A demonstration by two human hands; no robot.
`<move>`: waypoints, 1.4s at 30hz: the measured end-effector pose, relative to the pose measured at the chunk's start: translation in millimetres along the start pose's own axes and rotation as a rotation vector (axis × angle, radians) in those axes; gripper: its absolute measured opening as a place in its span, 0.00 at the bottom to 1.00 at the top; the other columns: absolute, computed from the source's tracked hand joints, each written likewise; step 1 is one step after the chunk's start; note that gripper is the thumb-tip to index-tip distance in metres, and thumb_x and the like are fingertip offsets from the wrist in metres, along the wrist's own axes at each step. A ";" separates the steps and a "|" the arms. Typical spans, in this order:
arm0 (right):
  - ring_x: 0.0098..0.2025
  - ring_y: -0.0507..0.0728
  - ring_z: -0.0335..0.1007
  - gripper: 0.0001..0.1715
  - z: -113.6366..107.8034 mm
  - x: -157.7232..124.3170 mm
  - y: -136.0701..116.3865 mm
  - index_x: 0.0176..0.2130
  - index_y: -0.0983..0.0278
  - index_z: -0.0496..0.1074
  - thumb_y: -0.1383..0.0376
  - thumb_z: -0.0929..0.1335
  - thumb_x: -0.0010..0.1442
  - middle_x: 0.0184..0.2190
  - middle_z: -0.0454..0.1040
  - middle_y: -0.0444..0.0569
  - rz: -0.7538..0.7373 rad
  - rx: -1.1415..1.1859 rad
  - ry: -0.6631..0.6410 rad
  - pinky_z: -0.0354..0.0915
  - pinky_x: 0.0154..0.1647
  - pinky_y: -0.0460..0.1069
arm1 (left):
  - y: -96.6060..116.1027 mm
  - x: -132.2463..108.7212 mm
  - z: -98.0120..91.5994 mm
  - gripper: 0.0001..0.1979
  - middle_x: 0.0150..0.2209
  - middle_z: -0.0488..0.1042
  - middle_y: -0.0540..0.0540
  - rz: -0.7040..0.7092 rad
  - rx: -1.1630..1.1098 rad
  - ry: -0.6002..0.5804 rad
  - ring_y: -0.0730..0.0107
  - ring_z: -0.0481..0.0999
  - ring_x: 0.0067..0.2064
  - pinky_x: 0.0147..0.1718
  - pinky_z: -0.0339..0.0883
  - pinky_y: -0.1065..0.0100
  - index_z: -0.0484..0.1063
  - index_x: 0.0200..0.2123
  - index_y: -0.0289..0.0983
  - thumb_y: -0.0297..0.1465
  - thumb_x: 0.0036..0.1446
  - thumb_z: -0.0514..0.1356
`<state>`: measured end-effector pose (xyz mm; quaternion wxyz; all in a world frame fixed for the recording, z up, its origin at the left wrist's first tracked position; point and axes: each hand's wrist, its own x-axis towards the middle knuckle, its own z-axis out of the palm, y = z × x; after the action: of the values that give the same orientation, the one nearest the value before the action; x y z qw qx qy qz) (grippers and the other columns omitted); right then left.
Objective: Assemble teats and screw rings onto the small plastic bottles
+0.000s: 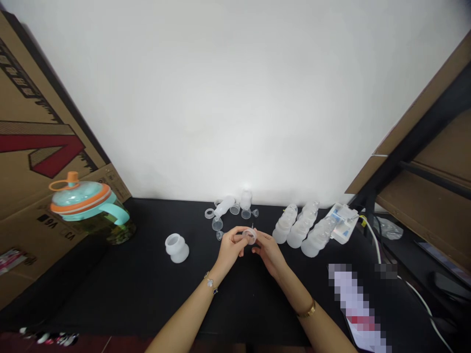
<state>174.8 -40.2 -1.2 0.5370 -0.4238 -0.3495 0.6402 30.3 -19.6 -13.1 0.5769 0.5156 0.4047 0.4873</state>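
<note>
Just ahead on the black table [110, 289], the left hand [230, 247] and right hand [268, 252] pinch one clear ring [249, 236] between their fingertips, its round opening tilted up toward the head. At one o'clock lie three frosted bottles [301, 230], necks pointing toward one o'clock. A white flared cup [177, 247] sits at nine o'clock, a teal-and-orange jug [83, 201] stands at ten, and small clear parts [235, 209] cluster at twelve.
</note>
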 end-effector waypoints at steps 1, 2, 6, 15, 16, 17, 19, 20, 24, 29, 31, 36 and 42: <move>0.34 0.55 0.67 0.23 -0.1 0.2 0.3 0.32 0.63 0.83 0.46 0.77 0.50 0.31 0.77 0.50 0.000 -0.003 0.004 0.61 0.27 0.46 | 0.1 0.0 0.0 0.18 0.18 0.72 0.53 -0.001 0.001 0.000 0.80 0.61 0.14 0.15 0.51 0.77 0.78 0.41 0.33 0.38 0.48 0.68; 0.34 0.55 0.67 0.23 -0.5 0.5 0.8 0.32 0.63 0.83 0.45 0.77 0.50 0.32 0.77 0.50 0.000 -0.007 0.008 0.61 0.27 0.46 | 0.1 0.0 0.0 0.19 0.17 0.72 0.53 -0.002 0.001 -0.001 0.80 0.61 0.14 0.15 0.51 0.77 0.78 0.41 0.33 0.39 0.48 0.68; 0.34 0.55 0.68 0.23 -2.8 2.3 3.8 0.34 0.63 0.83 0.46 0.77 0.51 0.33 0.78 0.50 -0.003 -0.007 0.013 0.61 0.28 0.46 | 0.0 0.3 -0.2 0.19 0.18 0.72 0.53 -0.001 -0.002 -0.008 0.80 0.61 0.14 0.15 0.50 0.77 0.77 0.41 0.33 0.39 0.49 0.68; 0.34 0.55 0.67 0.23 -5.1 3.9 6.8 0.33 0.63 0.83 0.47 0.77 0.52 0.32 0.78 0.50 -0.014 0.007 0.019 0.60 0.28 0.47 | 0.1 0.3 -0.5 0.17 0.16 0.70 0.54 0.002 0.011 -0.006 0.80 0.61 0.14 0.15 0.50 0.77 0.78 0.41 0.32 0.37 0.50 0.67; 0.34 0.55 0.67 0.23 -5.3 4.1 7.1 0.34 0.63 0.83 0.47 0.77 0.51 0.32 0.78 0.50 -0.014 0.010 0.022 0.60 0.28 0.47 | -0.3 0.4 -0.6 0.18 0.16 0.70 0.54 0.001 0.010 -0.007 0.80 0.61 0.14 0.14 0.50 0.77 0.78 0.41 0.32 0.37 0.50 0.67; 0.34 0.55 0.67 0.23 -5.5 4.3 7.5 0.34 0.63 0.84 0.47 0.78 0.51 0.32 0.78 0.50 -0.015 0.013 0.024 0.60 0.28 0.47 | -0.8 0.7 -0.7 0.18 0.16 0.71 0.53 -0.001 0.009 -0.009 0.80 0.61 0.14 0.14 0.50 0.77 0.78 0.41 0.32 0.37 0.50 0.67; 0.34 0.55 0.66 0.22 -5.9 4.7 8.2 0.34 0.63 0.84 0.47 0.78 0.50 0.32 0.77 0.50 -0.021 0.018 0.024 0.60 0.28 0.47 | -1.4 1.1 -0.8 0.18 0.17 0.72 0.53 -0.006 0.007 -0.013 0.79 0.61 0.14 0.14 0.50 0.77 0.78 0.42 0.33 0.38 0.50 0.67; 0.34 0.55 0.66 0.22 -6.0 4.8 8.5 0.34 0.63 0.84 0.47 0.78 0.51 0.32 0.77 0.50 -0.026 0.019 0.022 0.60 0.28 0.47 | -1.5 1.3 -0.9 0.18 0.17 0.72 0.53 -0.006 0.006 -0.014 0.79 0.61 0.14 0.14 0.50 0.77 0.78 0.42 0.33 0.38 0.50 0.67; 0.35 0.55 0.66 0.21 -6.0 5.4 9.0 0.34 0.63 0.84 0.48 0.78 0.51 0.33 0.77 0.50 -0.034 0.023 0.031 0.59 0.28 0.46 | -1.0 1.0 -0.7 0.17 0.15 0.69 0.54 -0.003 0.006 -0.010 0.79 0.61 0.13 0.14 0.50 0.77 0.78 0.40 0.33 0.38 0.49 0.67; 0.35 0.55 0.65 0.21 -5.9 5.9 8.6 0.34 0.63 0.84 0.49 0.78 0.50 0.33 0.77 0.51 -0.036 0.020 0.034 0.59 0.28 0.46 | -0.9 0.5 -0.9 0.17 0.15 0.69 0.55 -0.001 0.007 -0.013 0.79 0.61 0.13 0.14 0.50 0.77 0.78 0.41 0.32 0.37 0.50 0.67; 0.34 0.54 0.65 0.21 -5.8 5.6 8.3 0.34 0.63 0.84 0.49 0.79 0.49 0.33 0.77 0.51 -0.045 0.022 0.038 0.59 0.28 0.46 | -1.5 0.5 -1.2 0.17 0.15 0.69 0.54 0.002 0.011 -0.015 0.79 0.61 0.13 0.14 0.50 0.77 0.78 0.42 0.32 0.37 0.50 0.66; 0.34 0.54 0.64 0.20 -5.7 4.9 8.2 0.34 0.63 0.84 0.50 0.78 0.50 0.33 0.77 0.50 -0.047 0.020 0.041 0.59 0.28 0.47 | -2.3 0.6 -1.6 0.18 0.16 0.70 0.53 0.005 0.021 -0.015 0.79 0.61 0.13 0.14 0.50 0.77 0.78 0.42 0.32 0.38 0.50 0.66; 0.35 0.55 0.64 0.19 -6.4 5.4 9.4 0.35 0.63 0.84 0.51 0.78 0.50 0.34 0.76 0.50 -0.053 0.021 0.045 0.58 0.29 0.46 | -0.2 0.3 -1.2 0.18 0.16 0.70 0.53 0.002 0.016 -0.011 0.79 0.61 0.13 0.14 0.50 0.77 0.78 0.41 0.33 0.38 0.50 0.67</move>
<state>176.7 -36.7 -13.1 0.5658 -0.4228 -0.3417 0.6199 29.3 -19.1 -13.5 0.5744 0.5233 0.4049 0.4820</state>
